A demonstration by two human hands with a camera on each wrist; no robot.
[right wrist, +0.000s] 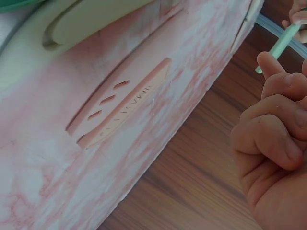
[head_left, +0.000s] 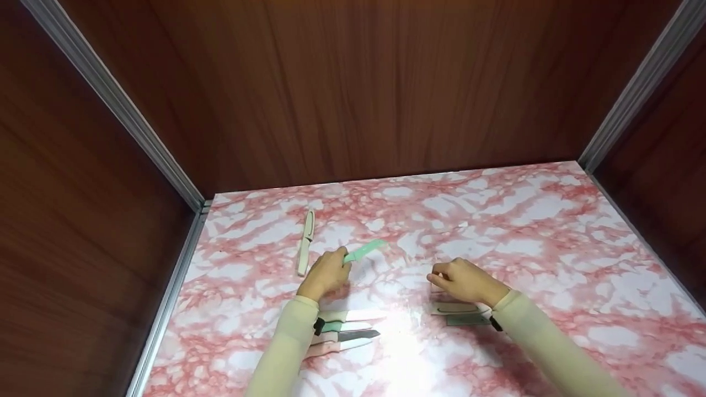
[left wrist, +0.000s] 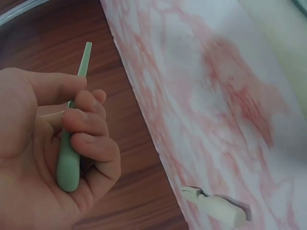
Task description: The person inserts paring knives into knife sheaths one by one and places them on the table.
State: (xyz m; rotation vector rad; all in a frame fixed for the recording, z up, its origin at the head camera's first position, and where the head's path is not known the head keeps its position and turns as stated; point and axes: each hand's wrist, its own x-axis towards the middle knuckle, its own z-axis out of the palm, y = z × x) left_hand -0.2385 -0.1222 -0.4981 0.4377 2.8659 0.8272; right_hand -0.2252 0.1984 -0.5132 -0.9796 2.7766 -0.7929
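Observation:
My left hand (head_left: 326,271) grips a green sheathed knife (head_left: 367,249), its covered blade pointing away to the right. In the left wrist view the knife's rounded green handle (left wrist: 68,165) lies across the palm under curled fingers. My right hand (head_left: 466,280) hovers to the right with loosely bent fingers and nothing visible in them. On the table near it lies a pink slotted blade sheath (right wrist: 127,103), which the hand mostly hides in the head view. Closer in are a cream sheath (head_left: 455,308) and a green sheath (head_left: 468,320).
A cream sheathed knife (head_left: 305,245) lies left of my left hand. Several unsheathed knives lie in a row by the left forearm, including one with a dark blade (head_left: 358,334). Wooden panels (head_left: 386,88) wall in the marbled table (head_left: 524,220) behind and at both sides.

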